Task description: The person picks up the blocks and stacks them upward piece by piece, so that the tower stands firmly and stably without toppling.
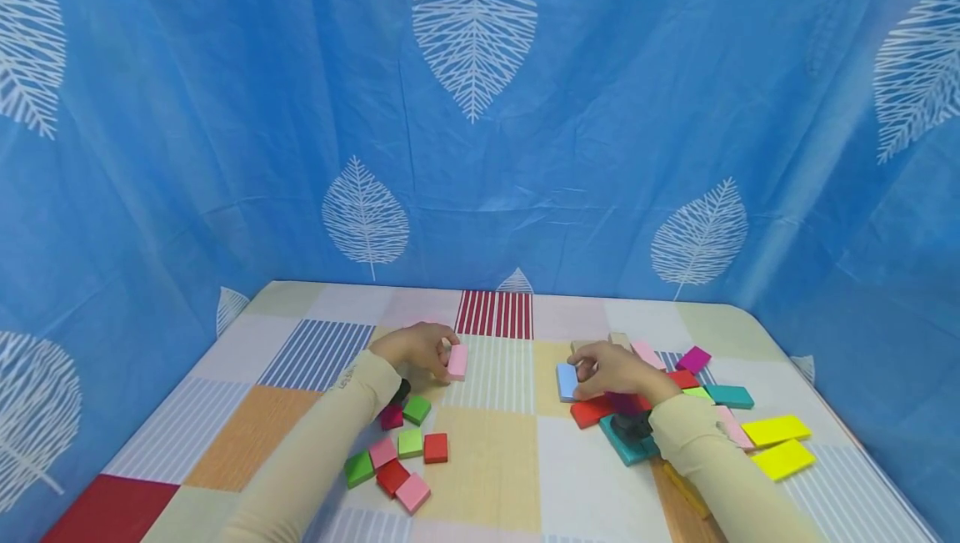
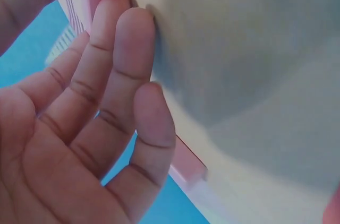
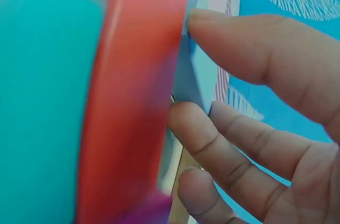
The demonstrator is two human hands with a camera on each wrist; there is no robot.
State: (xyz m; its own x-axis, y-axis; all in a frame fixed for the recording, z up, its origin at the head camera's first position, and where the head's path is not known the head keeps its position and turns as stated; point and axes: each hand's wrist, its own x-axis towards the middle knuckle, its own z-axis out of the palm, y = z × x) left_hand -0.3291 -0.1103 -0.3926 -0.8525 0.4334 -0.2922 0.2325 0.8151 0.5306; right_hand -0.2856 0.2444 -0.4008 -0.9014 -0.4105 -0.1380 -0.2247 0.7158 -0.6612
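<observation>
Pink block [image 1: 457, 361] pinched upright in left hand [image 1: 417, 349], fingertips and thumb on opposite faces; lower edge at or just above the checked tablecloth [image 1: 495, 443], contact not resolvable. Left wrist view: fingers [image 2: 114, 59] laid flat along one broad face, pink edge showing beside them. Grip on the faces probably chosen to keep the block standing on edge.

Light blue block [image 1: 567, 381] grasped by right hand [image 1: 618, 370], thumb over the top, fingers [image 3: 223, 149] curled beneath, confirmed in right wrist view. Block sits at the left margin of the right-hand pile, touching or overlapping a red block [image 1: 590, 412]; teal block [image 1: 626, 443] just behind the wrist. Hold at the outer corner, likely so the piece clears its neighbours.

Remaining stock sorted loosely by side:
- near left forearm, cluster of small green, red, pink and magenta squares [image 1: 397, 451], lying flat, some touching.
- right side, longer pieces: magenta block [image 1: 693, 359], two yellow blocks [image 1: 780, 443], lying flat.

Blue leaf-print curtain [image 1: 480, 109] enclosing the table on three sides. Both hands well apart, open patch of cloth between them.
</observation>
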